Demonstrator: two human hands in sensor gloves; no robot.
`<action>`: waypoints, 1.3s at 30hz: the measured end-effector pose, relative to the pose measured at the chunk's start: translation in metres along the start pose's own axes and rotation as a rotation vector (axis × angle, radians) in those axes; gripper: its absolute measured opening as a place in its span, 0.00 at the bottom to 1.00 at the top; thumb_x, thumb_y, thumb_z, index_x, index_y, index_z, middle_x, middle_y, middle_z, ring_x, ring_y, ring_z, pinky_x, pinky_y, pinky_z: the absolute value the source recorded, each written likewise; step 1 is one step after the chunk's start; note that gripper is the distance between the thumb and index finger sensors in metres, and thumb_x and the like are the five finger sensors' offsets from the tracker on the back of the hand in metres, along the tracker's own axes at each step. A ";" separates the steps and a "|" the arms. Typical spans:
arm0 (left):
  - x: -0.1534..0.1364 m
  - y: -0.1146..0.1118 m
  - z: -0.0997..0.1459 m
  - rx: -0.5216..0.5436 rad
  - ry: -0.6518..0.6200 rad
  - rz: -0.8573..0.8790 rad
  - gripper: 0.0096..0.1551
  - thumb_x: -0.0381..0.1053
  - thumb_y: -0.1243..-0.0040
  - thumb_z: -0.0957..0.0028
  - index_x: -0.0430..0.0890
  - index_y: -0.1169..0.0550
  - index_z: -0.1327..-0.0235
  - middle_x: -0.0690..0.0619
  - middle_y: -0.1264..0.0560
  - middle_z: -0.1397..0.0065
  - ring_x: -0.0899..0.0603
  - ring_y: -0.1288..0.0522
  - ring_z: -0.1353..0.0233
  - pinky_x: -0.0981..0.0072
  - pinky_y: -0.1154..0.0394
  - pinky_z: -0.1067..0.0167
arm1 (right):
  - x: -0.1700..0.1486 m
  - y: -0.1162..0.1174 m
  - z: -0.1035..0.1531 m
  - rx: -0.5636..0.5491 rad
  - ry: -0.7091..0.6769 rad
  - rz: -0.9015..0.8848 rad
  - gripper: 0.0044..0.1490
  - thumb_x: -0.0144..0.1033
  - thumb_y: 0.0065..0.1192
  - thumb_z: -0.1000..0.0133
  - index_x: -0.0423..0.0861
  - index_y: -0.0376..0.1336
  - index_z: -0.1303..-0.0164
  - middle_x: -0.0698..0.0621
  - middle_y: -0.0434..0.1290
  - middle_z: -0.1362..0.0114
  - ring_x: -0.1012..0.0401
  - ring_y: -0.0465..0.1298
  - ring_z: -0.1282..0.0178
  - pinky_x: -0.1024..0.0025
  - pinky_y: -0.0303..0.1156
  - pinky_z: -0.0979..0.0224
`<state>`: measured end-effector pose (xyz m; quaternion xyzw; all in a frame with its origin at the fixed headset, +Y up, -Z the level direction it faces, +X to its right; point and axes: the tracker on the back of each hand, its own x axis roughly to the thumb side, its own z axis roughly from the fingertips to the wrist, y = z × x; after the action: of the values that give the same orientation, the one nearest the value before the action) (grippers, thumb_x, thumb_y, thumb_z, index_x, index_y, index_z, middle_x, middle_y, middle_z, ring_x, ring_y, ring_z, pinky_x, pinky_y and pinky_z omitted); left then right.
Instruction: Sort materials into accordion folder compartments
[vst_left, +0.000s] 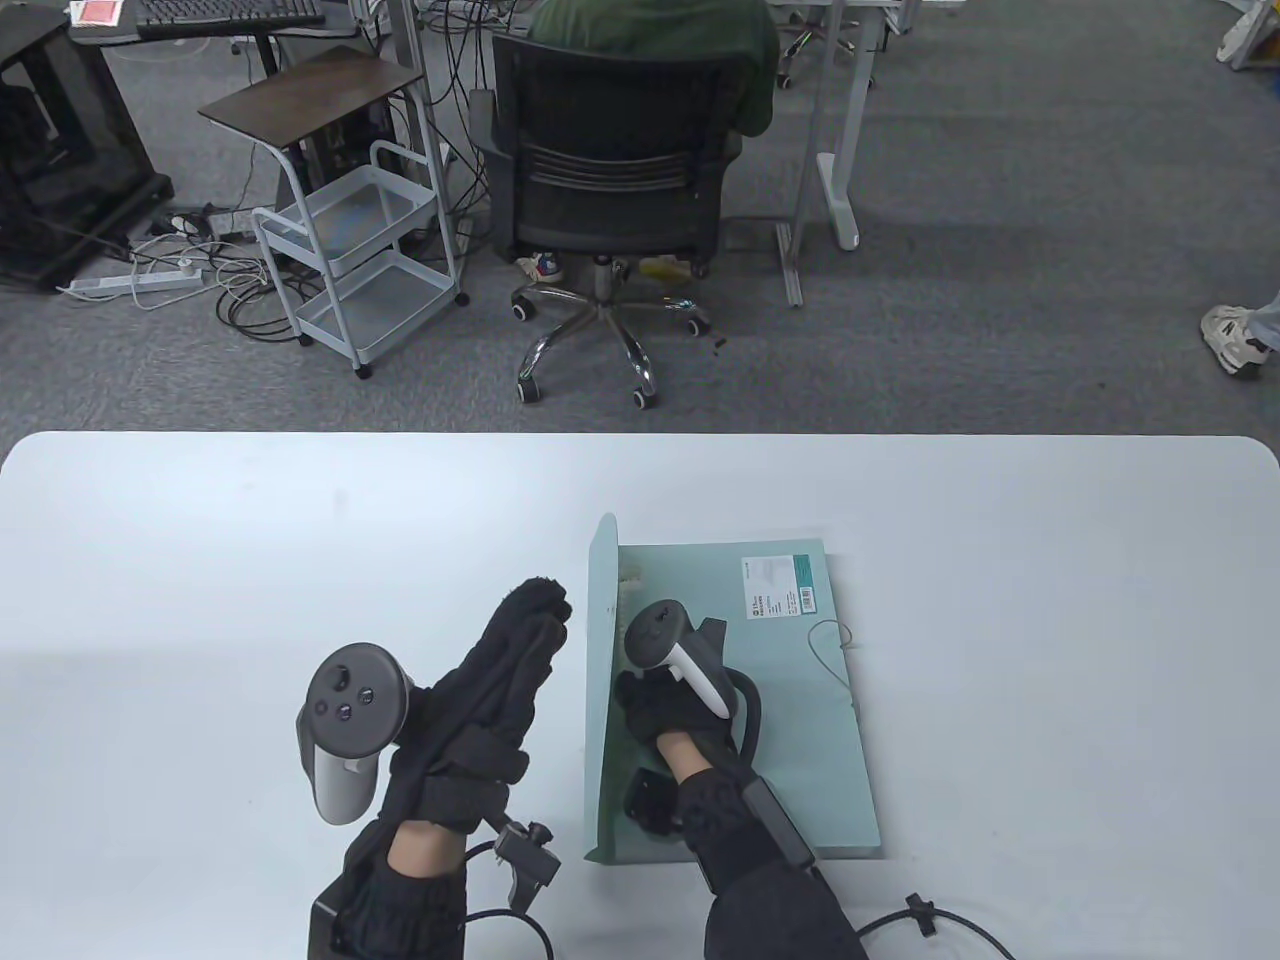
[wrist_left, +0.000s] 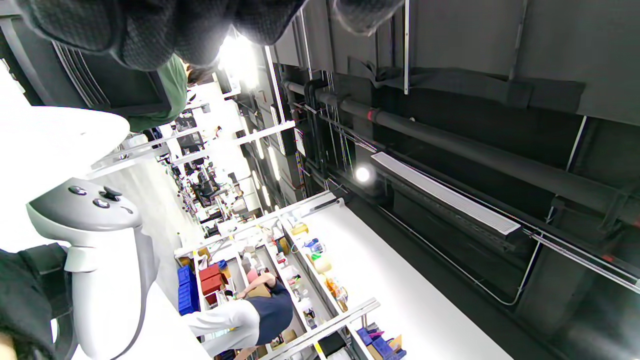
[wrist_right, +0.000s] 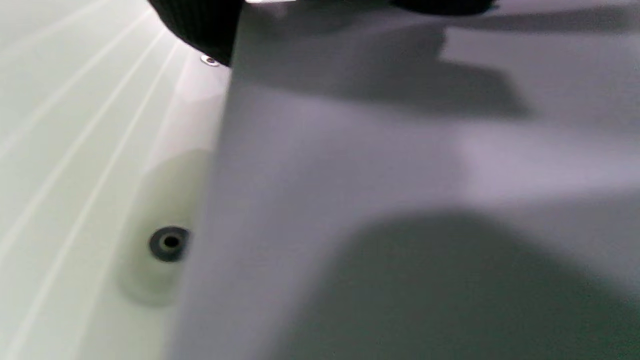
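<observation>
Left hand (vst_left: 500, 680) flat, fingers straight | right hand (vst_left: 665, 705) on folder (vst_left: 790, 720), grip unclear

A white table (vst_left: 250, 560) with rounded corners carries a pale green folder (vst_left: 800, 720) (its flap standing up along the left edge), right of centre.
</observation>
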<state>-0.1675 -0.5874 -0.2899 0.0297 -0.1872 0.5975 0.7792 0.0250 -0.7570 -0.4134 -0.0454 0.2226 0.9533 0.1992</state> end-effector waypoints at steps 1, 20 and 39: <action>0.000 0.000 0.000 0.000 0.001 -0.001 0.36 0.51 0.63 0.20 0.26 0.43 0.11 0.19 0.41 0.15 0.13 0.37 0.22 0.20 0.37 0.32 | 0.000 0.001 0.000 0.003 0.004 0.003 0.40 0.40 0.43 0.28 0.31 0.39 0.14 0.25 0.41 0.19 0.36 0.56 0.33 0.41 0.57 0.30; -0.016 -0.001 -0.007 0.018 0.098 -0.040 0.35 0.49 0.64 0.20 0.26 0.44 0.11 0.19 0.41 0.15 0.12 0.38 0.23 0.20 0.37 0.32 | 0.001 -0.008 0.006 0.032 -0.002 -0.039 0.39 0.42 0.35 0.26 0.32 0.41 0.12 0.28 0.42 0.16 0.33 0.54 0.29 0.39 0.55 0.28; -0.062 -0.053 -0.031 -0.156 0.278 -0.286 0.31 0.41 0.52 0.23 0.33 0.41 0.11 0.28 0.40 0.12 0.19 0.40 0.17 0.28 0.40 0.26 | -0.065 -0.082 0.069 -0.203 -0.170 -0.369 0.31 0.30 0.39 0.28 0.33 0.49 0.15 0.30 0.54 0.17 0.34 0.59 0.27 0.37 0.58 0.29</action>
<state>-0.1228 -0.6508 -0.3297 -0.0873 -0.1175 0.4630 0.8742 0.1175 -0.6823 -0.3733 -0.0248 0.0959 0.9185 0.3828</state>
